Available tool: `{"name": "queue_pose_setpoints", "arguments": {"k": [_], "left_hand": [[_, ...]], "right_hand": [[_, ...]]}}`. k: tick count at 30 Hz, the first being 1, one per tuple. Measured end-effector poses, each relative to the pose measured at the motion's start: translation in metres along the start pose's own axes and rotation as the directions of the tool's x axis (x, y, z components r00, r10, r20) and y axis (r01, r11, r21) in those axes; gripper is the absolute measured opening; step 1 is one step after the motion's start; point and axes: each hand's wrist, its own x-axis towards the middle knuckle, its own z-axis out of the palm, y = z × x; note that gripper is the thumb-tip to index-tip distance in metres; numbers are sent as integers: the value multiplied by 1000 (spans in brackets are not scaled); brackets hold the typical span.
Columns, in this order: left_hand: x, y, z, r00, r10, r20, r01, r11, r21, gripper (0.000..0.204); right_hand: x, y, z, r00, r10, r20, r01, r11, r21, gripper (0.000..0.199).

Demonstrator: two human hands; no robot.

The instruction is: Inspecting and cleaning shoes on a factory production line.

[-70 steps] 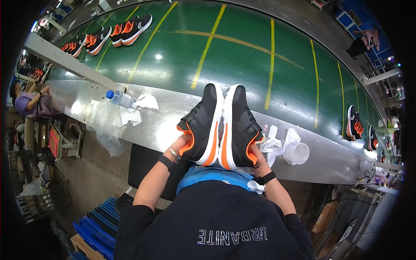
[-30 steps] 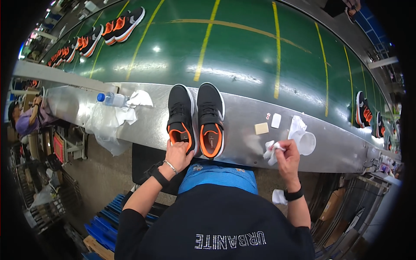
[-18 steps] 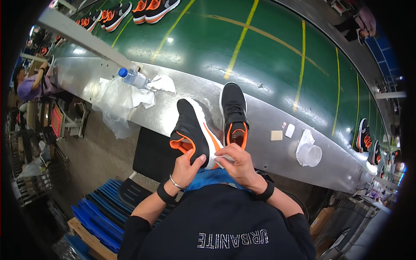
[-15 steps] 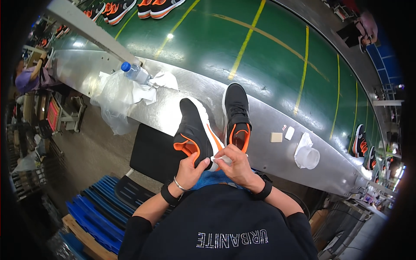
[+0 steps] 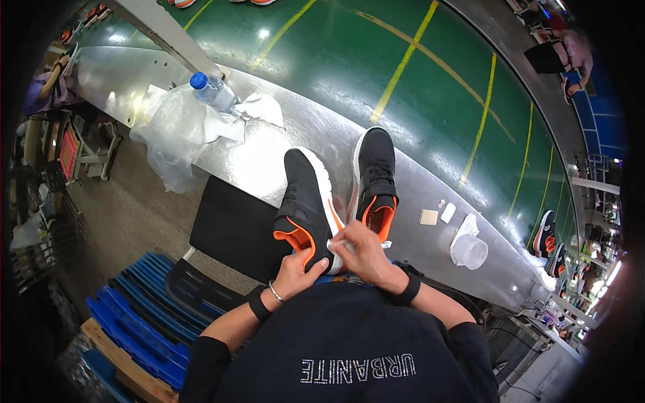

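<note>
My left hand [image 5: 299, 275] is closed around the heel of a black sneaker [image 5: 304, 190] with an orange lining and a white-and-orange sole. That shoe is tilted, its sole turned to the right. My right hand [image 5: 367, 254] is pinched at the sole's heel edge, with a bit of white cloth [image 5: 386, 245] showing beside the fingers; most of the cloth is hidden. The matching sneaker [image 5: 376, 163] rests on the metal ledge [image 5: 430, 188], just beyond my right hand, toe pointing away.
Right on the ledge are a beige block [image 5: 428, 217], a white block [image 5: 448, 213] and a translucent cup [image 5: 469, 251]. A capped bottle [image 5: 213, 93] and plastic bag [image 5: 176, 127] lie left, near a metal post [image 5: 168, 33]. A green conveyor [image 5: 336, 67] runs behind; other people work farther off.
The view has shifted, so the bench things sit a little differently in it. My right hand has moved slightly along the heel's sole edge; my left hand keeps its hold on the sneaker.
</note>
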Motion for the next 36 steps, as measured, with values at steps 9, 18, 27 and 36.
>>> {"name": "queue_pose_setpoints", "arguments": {"k": [9,18,27,36], "left_hand": [[-2,-4,-9,997,-45,58,44,999,24,25],[-3,-4,-16,987,-98,125,108,991,-79,25],[-4,-6,-18,996,-14,93,26,991,-129,27],[-10,-17,-23,976,-127,177,154,977,-148,24]], "right_hand": [[7,3,-1,995,41,92,-42,999,1,10],[90,34,12,993,-48,-110,31,988,-153,6],[122,28,27,950,-109,-291,53,980,-193,6],[114,22,23,976,-177,-130,136,952,-273,4]]}}
